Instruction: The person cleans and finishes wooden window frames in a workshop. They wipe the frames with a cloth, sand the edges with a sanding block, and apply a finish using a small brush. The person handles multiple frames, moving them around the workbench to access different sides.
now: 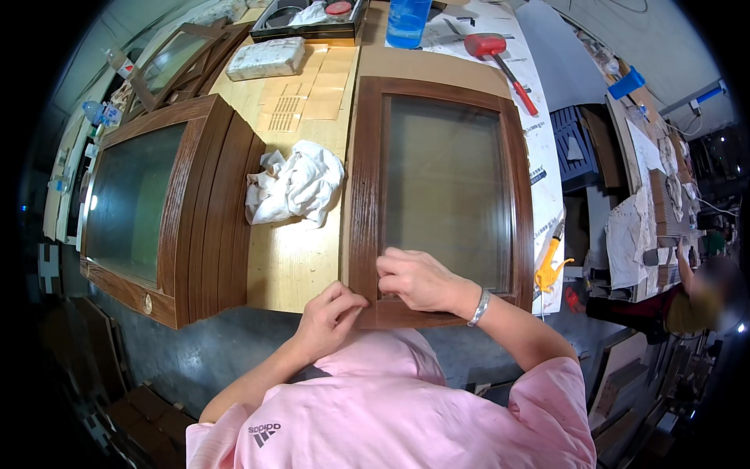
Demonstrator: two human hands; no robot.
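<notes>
A brown wooden cabinet door [367, 187] with a glass pane [445, 187] lies flat in front of me. Its lower left corner is where both of my hands are. At the outer left edge is my left hand [326, 319], its fingers curled and closed, the fingertips touching or very near the wood. Over the inner corner, where the frame meets the glass, my right hand [422, 281] is closed with the fingers bent down. Whatever either hand pinches is hidden or too small to make out. A crumpled white cloth [297, 184] lies left of the door.
At left stands a stack of similar glazed doors [211, 219]. A wrapped white block [266, 59] and tan label sheets [316, 90] lie behind the cloth. Beyond and right are a blue container [406, 27], a red mallet [488, 47] and a yellow air gun [551, 266]. Another person [695, 301] is far right.
</notes>
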